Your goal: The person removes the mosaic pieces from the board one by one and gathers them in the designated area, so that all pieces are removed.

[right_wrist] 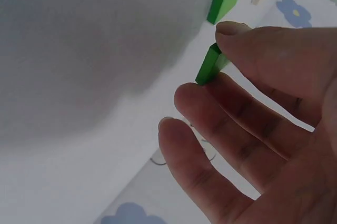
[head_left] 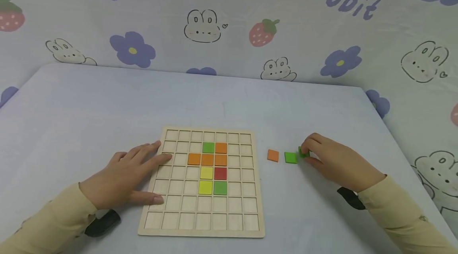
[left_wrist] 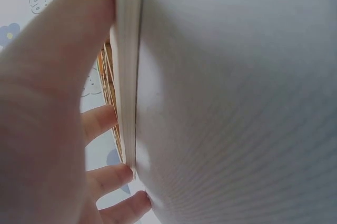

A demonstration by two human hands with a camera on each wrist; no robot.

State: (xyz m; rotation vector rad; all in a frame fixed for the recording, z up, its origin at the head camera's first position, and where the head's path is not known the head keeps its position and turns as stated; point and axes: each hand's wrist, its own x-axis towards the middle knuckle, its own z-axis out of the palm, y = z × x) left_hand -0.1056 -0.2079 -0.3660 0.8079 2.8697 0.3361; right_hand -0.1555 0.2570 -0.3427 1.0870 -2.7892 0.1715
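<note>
A wooden grid board (head_left: 201, 233) lies on the table, with green, orange, yellow and red square tiles in some cells of its middle columns. My left hand (head_left: 123, 174) rests on the board's left edge with spread fingers; its thumb (left_wrist: 58, 40) touches the rim in the left wrist view. To the right of the board, my right hand (head_left: 334, 162) pinches a green tile (right_wrist: 209, 65) between thumb and fingers, partly hidden by them. Just left of it lie a second green tile (head_left: 290, 158) and an orange tile (head_left: 273, 155), both apart from the board.
The white-covered table (head_left: 118, 103) extends behind and to both sides of the board. A curtain (head_left: 229, 3) printed with rabbits, flowers and strawberries hangs beyond the far edge. Dark straps (head_left: 103, 223) show under the wrists.
</note>
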